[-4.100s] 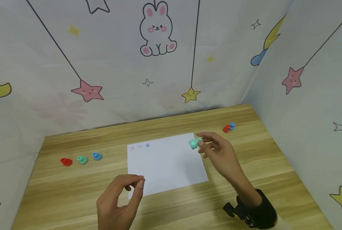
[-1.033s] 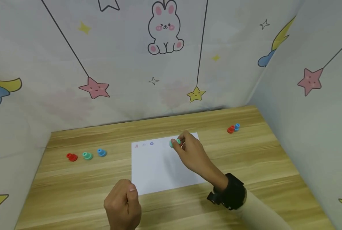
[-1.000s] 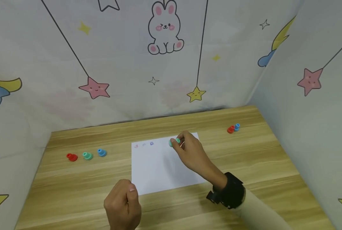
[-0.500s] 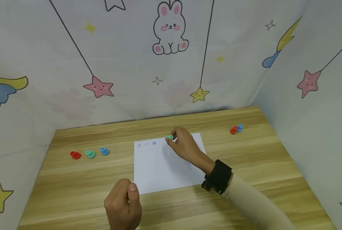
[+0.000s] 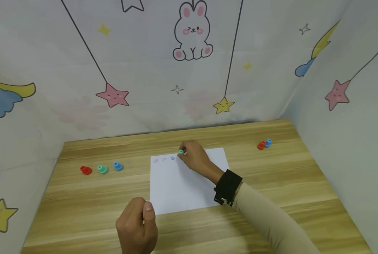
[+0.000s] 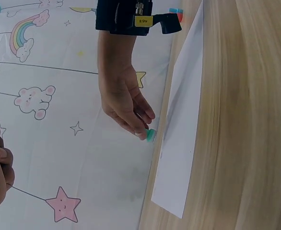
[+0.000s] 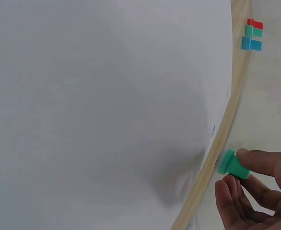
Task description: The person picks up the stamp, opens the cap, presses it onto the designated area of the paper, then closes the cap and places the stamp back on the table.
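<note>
My right hand (image 5: 193, 155) pinches a small green stamp (image 7: 234, 164) between thumb and fingers. The stamp is tilted close over the upper edge of a white sheet of paper (image 5: 179, 192), just right of a blue printed mark (image 5: 173, 158). Whether its pale face touches the sheet, I cannot tell. A faint mark (image 5: 164, 159) and a pinkish one (image 5: 155, 161) continue the row leftward. Near the sheet's lower left corner, my left hand (image 5: 136, 225) is curled into a fist, with nothing visible in it.
Left of the paper lie a red stamp (image 5: 85, 170), another green stamp (image 5: 102, 169) and a blue stamp (image 5: 118, 166). At the back right, a red stamp (image 5: 261, 145) and a blue one (image 5: 268, 143) are side by side. Patterned fabric (image 5: 144, 70) walls the wooden table (image 5: 119, 190).
The right hand has carried the green stamp left along the paper's upper edge, towards the printed marks. My left hand has gone from a loose pinch shape to a fist. The head view has shifted slightly.
</note>
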`<state>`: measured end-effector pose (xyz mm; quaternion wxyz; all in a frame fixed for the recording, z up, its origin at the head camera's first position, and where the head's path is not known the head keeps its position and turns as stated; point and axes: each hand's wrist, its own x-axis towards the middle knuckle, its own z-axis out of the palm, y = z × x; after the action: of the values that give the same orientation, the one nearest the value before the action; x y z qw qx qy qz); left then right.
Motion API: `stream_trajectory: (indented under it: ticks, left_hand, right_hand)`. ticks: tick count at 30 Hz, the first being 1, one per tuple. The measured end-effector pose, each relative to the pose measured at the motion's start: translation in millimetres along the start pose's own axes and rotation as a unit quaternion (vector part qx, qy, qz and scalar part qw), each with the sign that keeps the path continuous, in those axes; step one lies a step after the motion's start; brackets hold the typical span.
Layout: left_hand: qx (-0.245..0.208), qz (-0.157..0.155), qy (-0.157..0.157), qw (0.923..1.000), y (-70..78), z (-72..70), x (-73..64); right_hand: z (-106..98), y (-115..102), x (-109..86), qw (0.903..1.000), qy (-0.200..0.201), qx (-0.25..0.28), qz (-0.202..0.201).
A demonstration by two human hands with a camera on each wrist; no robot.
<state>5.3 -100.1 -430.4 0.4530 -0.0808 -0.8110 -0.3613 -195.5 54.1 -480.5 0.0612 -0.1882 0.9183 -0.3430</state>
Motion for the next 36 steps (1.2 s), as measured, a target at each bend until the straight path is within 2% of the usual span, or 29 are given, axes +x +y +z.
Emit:
stream_trajectory:
  ticks: [13, 18, 24, 36]
  left_hand:
    - [0.009, 0.002, -0.007, 0.9999, -0.6, 0.1, -0.3]
    - [0.008, 0.003, -0.007, 0.9999, -0.6, 0.9, -0.5]
    - [0.003, 0.006, -0.006, 1.0, 0.6, 5.0, -1.5]
    - [0.009, -0.003, -0.01, 0.9999, 2.0, 14.5, -4.3]
  right_hand:
    - [15, 5, 4.7, 0.9998, -0.008, 0.001, 0.018]
    - [19, 7, 5.9, 0.9998, -0.009, -0.016, 0.008]
    - [18, 9, 11.4, 0.9991, -0.024, -0.033, -0.005]
    - [15, 9, 13.8, 0.9988, -0.034, -0.033, 0.006]
